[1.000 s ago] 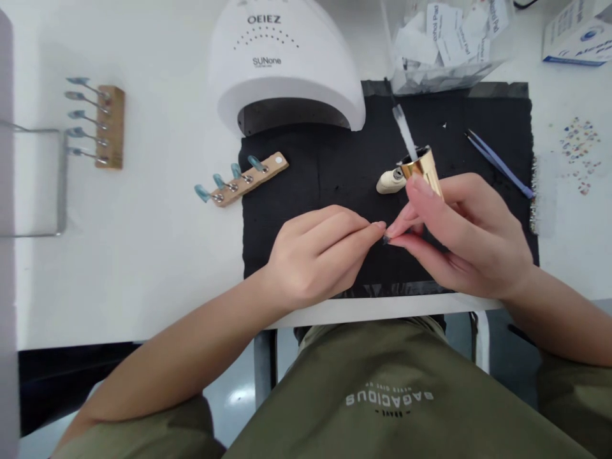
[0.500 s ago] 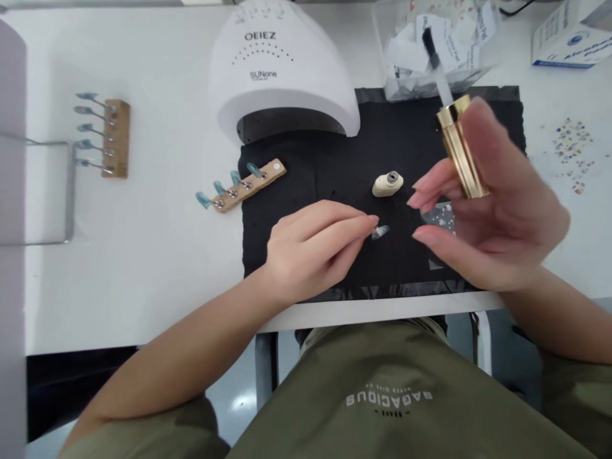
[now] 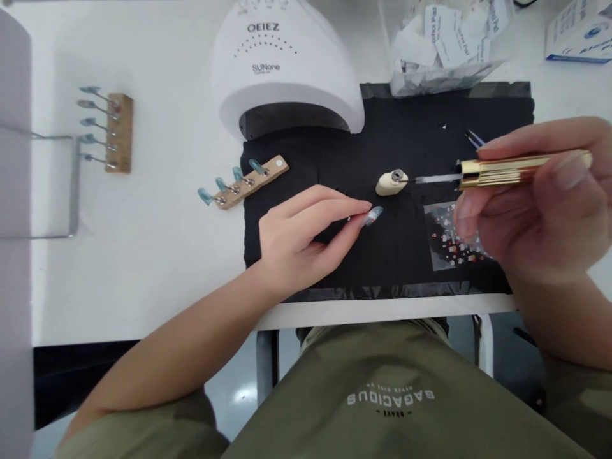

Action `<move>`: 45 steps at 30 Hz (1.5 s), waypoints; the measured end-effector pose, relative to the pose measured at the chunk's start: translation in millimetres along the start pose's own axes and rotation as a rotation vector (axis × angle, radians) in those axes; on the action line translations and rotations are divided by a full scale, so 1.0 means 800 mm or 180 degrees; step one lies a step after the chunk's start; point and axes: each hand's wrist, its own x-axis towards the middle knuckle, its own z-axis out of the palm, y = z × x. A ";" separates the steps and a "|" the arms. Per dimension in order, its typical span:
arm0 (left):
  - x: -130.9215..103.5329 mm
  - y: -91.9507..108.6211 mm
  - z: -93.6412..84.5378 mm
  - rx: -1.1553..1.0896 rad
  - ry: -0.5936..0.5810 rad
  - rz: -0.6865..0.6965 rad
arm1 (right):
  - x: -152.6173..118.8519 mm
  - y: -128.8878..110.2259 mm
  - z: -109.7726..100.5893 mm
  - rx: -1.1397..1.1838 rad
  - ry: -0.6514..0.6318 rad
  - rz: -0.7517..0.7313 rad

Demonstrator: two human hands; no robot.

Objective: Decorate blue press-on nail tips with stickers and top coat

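Note:
My left hand (image 3: 306, 239) is closed in a pinch on a blue-grey nail tip (image 3: 373, 215) with a white patch, just above the black mat (image 3: 382, 255). Between the fingers of my right hand (image 3: 540, 210) is a nail polish brush (image 3: 516, 171) with a ribbed gold handle. It lies nearly level, its bristle end pointing left at the open cream polish bottle (image 3: 391, 183); whether they touch I cannot tell. Under that hand is a clear sticker sheet (image 3: 444, 239) with small red and white patterns, partly covered. Tweezers (image 3: 473, 139) show partly behind the right fingers.
A white nail lamp (image 3: 287, 70) stands at the back. Left of the mat lies a wooden holder (image 3: 253, 182) with several blue nail tips, and a second such holder (image 3: 119, 134) is farther left. A clear bin (image 3: 440, 80) of alcohol pads and a white box (image 3: 578, 38) are back right.
My right hand has moved right and turned the brush from upright to nearly level, bristles now toward the bottle. The sticker sheet shows more. My left hand keeps the nail tip, moved slightly.

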 end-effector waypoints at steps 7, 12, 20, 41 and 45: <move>0.000 0.000 0.001 -0.0207 0.0083 0.0039 | 0.007 0.008 0.002 0.0239 -0.0543 -0.0196; 0.000 0.000 -0.001 -0.0151 -0.0006 -0.0048 | 0.007 0.012 0.005 -0.0093 -0.0407 -0.0356; 0.000 0.000 -0.001 -0.0070 -0.0015 -0.0010 | 0.005 0.005 0.003 -0.0354 -0.0505 -0.0283; -0.001 0.002 -0.007 0.0072 -0.0194 0.0157 | 0.000 0.004 0.003 -0.0717 -0.0654 -0.0331; -0.001 0.002 -0.007 0.0224 -0.0209 0.0205 | 0.000 0.004 0.003 -0.0714 -0.0688 -0.0410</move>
